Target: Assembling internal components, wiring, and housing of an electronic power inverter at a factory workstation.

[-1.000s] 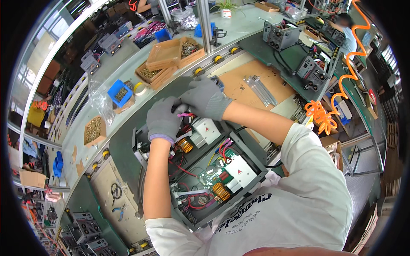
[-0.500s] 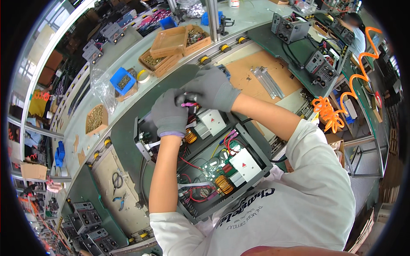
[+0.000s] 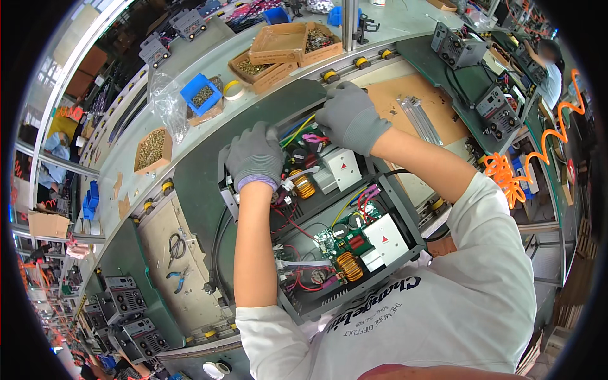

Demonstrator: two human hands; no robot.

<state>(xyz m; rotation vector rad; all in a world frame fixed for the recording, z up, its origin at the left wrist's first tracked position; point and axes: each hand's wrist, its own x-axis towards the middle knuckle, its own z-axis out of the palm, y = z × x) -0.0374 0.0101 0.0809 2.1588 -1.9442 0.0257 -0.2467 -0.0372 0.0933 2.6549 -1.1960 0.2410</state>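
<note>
Two open metal machine housings with circuit boards, copper-wound coils and white plates lie side by side in front of me. The near housing [image 3: 415,244] is against my shirt. Over the farther housing [image 3: 223,170], both my grey-gloved hands are apart. My left hand [image 3: 256,152] is curled over its left part, fingers bent down at the far rim. My right hand [image 3: 351,117] grips the rim at its far right corner. Between the hands, yellow-green wires and a pink connector [image 3: 315,138] show inside. My fingertips are mostly hidden.
Beyond the housings stand a blue bin [image 3: 201,95] of small parts, cardboard boxes [image 3: 278,43] of hardware and a tape roll [image 3: 234,90]. Pliers [image 3: 180,278] and a looped cable [image 3: 177,246] lie left. Metal strips [image 3: 419,120], finished machines [image 3: 500,114] and an orange coiled hose [image 3: 506,177] are right.
My hands have separated from above the farther housing, where they were together at a dark part and a pink connector. Both are now down at its rim. The view has shifted.
</note>
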